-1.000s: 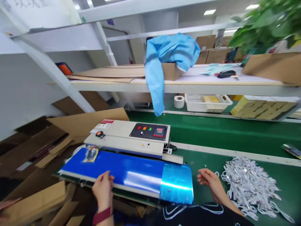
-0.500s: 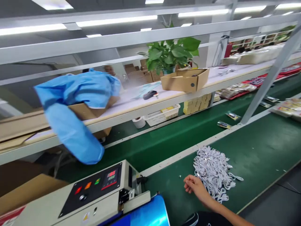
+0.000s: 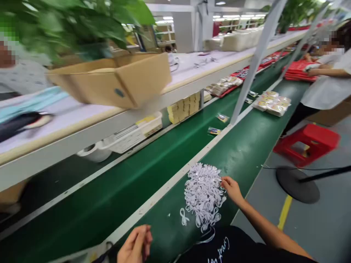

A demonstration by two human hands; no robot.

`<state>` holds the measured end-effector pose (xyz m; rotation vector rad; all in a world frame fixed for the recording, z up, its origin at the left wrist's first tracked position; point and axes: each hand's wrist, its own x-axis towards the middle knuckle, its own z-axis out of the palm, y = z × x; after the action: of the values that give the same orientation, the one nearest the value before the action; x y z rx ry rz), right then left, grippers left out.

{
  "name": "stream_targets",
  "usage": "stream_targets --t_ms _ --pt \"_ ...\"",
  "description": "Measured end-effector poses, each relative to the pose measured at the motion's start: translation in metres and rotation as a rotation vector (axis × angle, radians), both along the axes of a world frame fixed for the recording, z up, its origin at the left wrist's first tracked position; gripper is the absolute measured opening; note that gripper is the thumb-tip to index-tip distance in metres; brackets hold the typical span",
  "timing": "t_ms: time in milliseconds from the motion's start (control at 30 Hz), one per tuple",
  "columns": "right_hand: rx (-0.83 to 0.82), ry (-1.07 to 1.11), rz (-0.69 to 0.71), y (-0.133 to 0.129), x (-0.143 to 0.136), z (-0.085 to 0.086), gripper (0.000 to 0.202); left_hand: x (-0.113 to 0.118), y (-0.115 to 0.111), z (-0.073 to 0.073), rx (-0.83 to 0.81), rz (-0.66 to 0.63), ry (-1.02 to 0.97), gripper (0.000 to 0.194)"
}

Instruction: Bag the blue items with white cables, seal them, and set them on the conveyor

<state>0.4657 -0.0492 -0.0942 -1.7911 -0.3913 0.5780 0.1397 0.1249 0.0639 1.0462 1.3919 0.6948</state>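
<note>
A heap of small looped white cables (image 3: 204, 193) lies on the green conveyor belt in front of me. One bundled cable (image 3: 184, 217) sits apart, just left of the heap. At the heap's right edge, my right hand (image 3: 231, 188) has its thumb and fingers pinched together on a white cable; the fingertips are partly hidden. My left hand (image 3: 135, 244) hovers over the near left part of the belt, fingers loosely curled closed, and nothing shows in it.
A shelf with a cardboard box (image 3: 115, 80) and plant runs above the belt. Packed goods (image 3: 271, 103) sit farther along. At right are a red stool (image 3: 307, 144), a black round base (image 3: 297, 185) and a co-worker (image 3: 326, 80) beside red trays.
The view has swung right, and the sealing machine has mostly left it. My right hand has gone from the heap's left side to its right edge. My left hand has come into view.
</note>
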Motion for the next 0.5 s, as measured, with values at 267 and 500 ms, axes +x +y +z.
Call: stream_targets --t_ms 267,500 --pt "-0.366 -0.577 0.245 -0.046 0.044 -0.066 0.034 0.227 0.065 -0.099 -0.063 -0.595 0.019 0.033" --pt "-0.327 -0.680 0.487 -0.045 0.032 -0.094 0.037 0.459 0.091 -0.171 -0.237 -0.681 0.039 0.026"
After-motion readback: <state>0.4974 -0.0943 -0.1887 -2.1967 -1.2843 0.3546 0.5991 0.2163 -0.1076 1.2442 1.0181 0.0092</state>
